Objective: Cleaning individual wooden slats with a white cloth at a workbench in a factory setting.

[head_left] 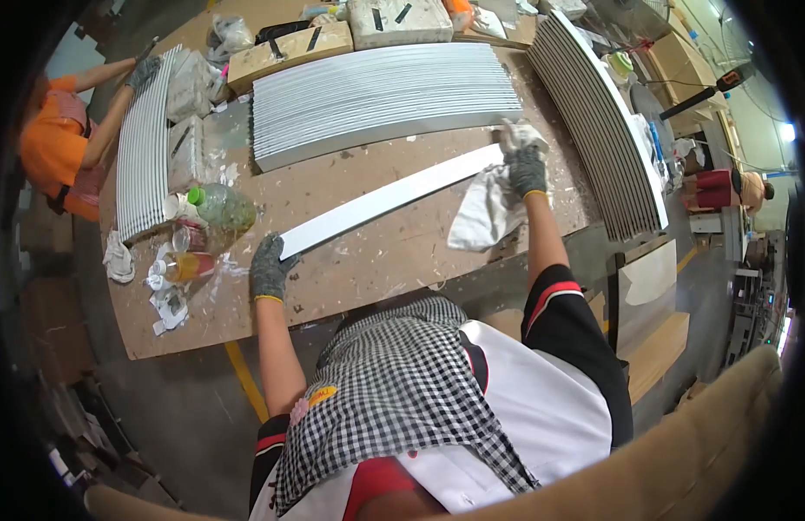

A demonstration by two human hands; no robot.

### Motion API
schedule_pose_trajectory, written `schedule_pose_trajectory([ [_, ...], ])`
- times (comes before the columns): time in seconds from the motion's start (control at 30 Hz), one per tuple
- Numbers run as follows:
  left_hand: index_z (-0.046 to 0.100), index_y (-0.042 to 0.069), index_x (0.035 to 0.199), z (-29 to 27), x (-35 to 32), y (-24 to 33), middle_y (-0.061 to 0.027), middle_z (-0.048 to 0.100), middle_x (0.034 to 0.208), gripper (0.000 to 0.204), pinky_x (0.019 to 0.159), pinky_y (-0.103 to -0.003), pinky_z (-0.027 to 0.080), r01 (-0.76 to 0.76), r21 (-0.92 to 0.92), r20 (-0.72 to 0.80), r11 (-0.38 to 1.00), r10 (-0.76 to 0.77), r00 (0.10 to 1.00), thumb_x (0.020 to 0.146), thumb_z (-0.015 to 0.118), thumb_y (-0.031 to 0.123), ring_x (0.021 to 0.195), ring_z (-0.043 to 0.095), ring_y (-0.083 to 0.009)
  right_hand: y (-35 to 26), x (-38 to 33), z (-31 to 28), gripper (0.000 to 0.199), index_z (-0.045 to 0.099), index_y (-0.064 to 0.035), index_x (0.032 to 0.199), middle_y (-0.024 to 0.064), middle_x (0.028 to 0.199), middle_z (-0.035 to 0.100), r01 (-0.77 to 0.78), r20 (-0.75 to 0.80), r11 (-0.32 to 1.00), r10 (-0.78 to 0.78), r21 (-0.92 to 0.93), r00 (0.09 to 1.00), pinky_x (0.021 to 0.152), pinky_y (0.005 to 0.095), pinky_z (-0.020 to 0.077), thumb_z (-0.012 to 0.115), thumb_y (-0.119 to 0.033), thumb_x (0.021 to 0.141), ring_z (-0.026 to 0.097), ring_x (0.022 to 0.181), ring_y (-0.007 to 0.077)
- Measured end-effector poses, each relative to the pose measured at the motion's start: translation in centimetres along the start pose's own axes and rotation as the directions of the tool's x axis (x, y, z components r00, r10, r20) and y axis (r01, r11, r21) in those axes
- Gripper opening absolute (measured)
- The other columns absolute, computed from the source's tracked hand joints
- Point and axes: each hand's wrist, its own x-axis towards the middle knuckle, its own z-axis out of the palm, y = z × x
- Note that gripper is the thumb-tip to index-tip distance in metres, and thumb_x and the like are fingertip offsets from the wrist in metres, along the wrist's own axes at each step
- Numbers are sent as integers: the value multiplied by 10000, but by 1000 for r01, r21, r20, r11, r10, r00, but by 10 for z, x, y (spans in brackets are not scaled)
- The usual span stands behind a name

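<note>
The left hand (270, 267) grips the white board (389, 198) by its left end. Arm outstretched, the right hand (526, 169) clutches a rag (485, 213) at the right end.

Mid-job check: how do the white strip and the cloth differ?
The white strip is long, narrow and flat; the cloth is crumpled and folded. The strip stretches from the left hand toward the right hand; the cloth is bunched at the right hand alone. Both are pale.

Slantwise over the brown tabletop (376, 273) ran the long white strip (394, 198), left end nearer! Whitish cloth (482, 213) bunched at its right; folds trailed loose.
</note>
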Motion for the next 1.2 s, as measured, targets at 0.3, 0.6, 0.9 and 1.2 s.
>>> schedule_pose_trajectory([
  [0.3,501,26,1274,40,-24,70,-129,567,1133,355,747,-366,594,283,-165,49,945,-279,959,927,565,58,968,614,-246,-256,12,-109,467,550,-60,1161,143,1161,460,134,-140,877,-77,461,987,903,487,339,533,-394,835,410,1088,321],
  [0.6,533,-69,1256,7,-82,149,-133,592,1217,466,1001,-346,431,-263,291,-194,920,326,925,852,674,116,1122,559,-238,-318,36,-180,244,625,-22,988,141,890,646,532,-386,536,-367,656,846,770,412,519,532,-219,878,638,833,291],
  [0.9,374,-17,1410,7,-122,261,-183,446,1411,654,1057,-405,410,-565,-267,-149,781,546,825,858,692,131,1263,479,-293,-171,22,-99,706,561,-92,1211,167,1184,593,289,-184,814,-226,504,957,927,431,436,783,-448,643,565,1088,316],
  [1.2,564,98,1010,36,-138,284,-75,580,868,525,888,-413,417,-484,-824,-168,296,687,707,865,565,602,810,553,-198,-336,5,-272,729,576,65,1153,225,1116,621,561,-473,597,-318,574,822,918,435,453,754,-443,661,588,1041,336],
])
